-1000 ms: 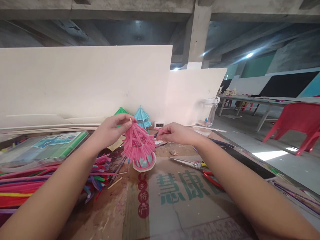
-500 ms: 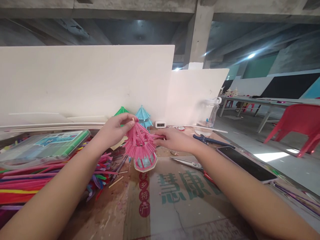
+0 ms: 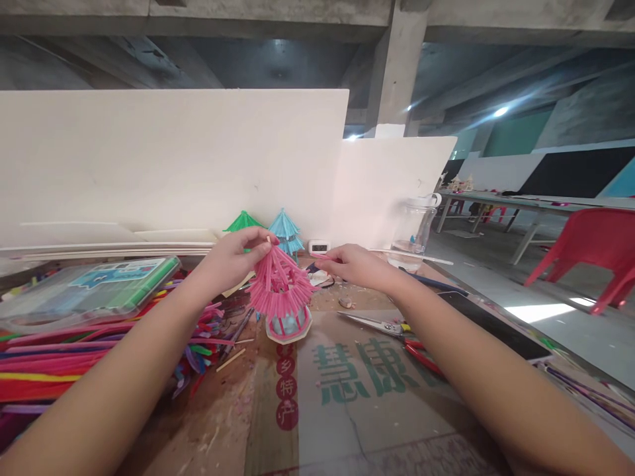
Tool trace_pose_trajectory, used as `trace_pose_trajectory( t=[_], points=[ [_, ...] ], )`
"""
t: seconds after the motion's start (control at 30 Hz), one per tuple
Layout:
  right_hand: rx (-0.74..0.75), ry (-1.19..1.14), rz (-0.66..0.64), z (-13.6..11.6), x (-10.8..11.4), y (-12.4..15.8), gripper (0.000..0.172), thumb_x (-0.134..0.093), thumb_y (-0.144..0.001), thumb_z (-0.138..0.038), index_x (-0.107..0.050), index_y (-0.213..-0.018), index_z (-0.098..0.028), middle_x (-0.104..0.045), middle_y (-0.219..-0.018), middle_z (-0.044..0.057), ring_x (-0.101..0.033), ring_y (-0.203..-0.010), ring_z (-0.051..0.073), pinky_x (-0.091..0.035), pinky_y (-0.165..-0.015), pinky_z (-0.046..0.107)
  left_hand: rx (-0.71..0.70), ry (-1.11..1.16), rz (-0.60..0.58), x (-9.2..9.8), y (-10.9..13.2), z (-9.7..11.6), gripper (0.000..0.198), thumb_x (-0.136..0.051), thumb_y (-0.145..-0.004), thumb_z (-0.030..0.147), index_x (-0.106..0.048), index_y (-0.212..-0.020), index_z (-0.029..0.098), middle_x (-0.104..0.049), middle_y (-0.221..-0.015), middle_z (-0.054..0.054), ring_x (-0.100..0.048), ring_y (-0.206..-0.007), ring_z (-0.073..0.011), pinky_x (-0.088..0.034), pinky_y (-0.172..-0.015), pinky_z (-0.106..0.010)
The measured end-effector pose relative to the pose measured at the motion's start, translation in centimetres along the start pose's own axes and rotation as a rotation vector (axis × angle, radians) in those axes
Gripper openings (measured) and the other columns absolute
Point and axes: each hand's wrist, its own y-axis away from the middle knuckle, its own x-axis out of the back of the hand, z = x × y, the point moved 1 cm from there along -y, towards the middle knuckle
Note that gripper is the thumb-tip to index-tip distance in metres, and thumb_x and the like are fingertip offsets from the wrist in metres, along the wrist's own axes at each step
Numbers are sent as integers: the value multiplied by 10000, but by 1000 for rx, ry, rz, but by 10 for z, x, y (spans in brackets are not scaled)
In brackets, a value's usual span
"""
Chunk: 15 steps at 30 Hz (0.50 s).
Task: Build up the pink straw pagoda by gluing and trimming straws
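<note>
A pink two-tiered pagoda model (image 3: pixel 280 291), made of pipe cleaners, stands upright on a pale base at the front edge of the far work area. My left hand (image 3: pixel 243 256) pinches its peak, where the pale tip of a stick pokes out. To its right and apart from it, my right hand (image 3: pixel 354 266) is closed with thumb and fingers on a short piece of pink pipe cleaner (image 3: pixel 319 256). Below the right hand, scissors (image 3: pixel 380 324) with red handles lie on a printed cardboard sheet (image 3: pixel 342 416).
Green (image 3: pixel 243 221) and blue (image 3: pixel 284 228) pagoda models stand behind, by a small clock (image 3: pixel 319 247). A plastic case (image 3: pixel 89 291) and many loose pipe cleaners (image 3: pixel 64 360) cover the left. A jug (image 3: pixel 414 228), pliers (image 3: pixel 436 283) and phone (image 3: pixel 491 324) are at right.
My right hand has moved away from the pink pagoda, to the right and slightly up, with the short pink piece now showing in its fingers. My left hand keeps its hold on the peak.
</note>
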Motion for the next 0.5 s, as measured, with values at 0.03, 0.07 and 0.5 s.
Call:
trace_pose_trajectory(
  t=[0.03,0.07,0.5],
  points=[
    [-22,-23,3,0,1,0,352,-459,-859,-439,-616,-720,-156,-484,-557,-33,-374,-486,98,-264,-504,238,-2,-2,-6,-2,0,0,318,-496,-804,445,-618,-889,164,-653,-924,-60,-575,-852,-210,-452,-763,-335],
    [-33,-39,24,-1,3,1,357,-469,-852,-453,-621,-727,-154,-491,-557,-30,-388,-488,102,-272,-503,238,-3,-6,-12,-4,1,1,313,-493,-808,440,-619,-888,165,-656,-933,-60,-580,-857,-209,-453,-774,-336],
    [192,29,280,-39,3,18,292,-383,-934,-296,-647,-930,-171,-607,-687,8,-517,-608,128,-315,-568,234,-133,-184,138,-7,12,33,401,-454,-878,408,-604,-1177,188,-646,-1124,-75,-587,-1004,-206,-443,-899,-354]
  ],
)
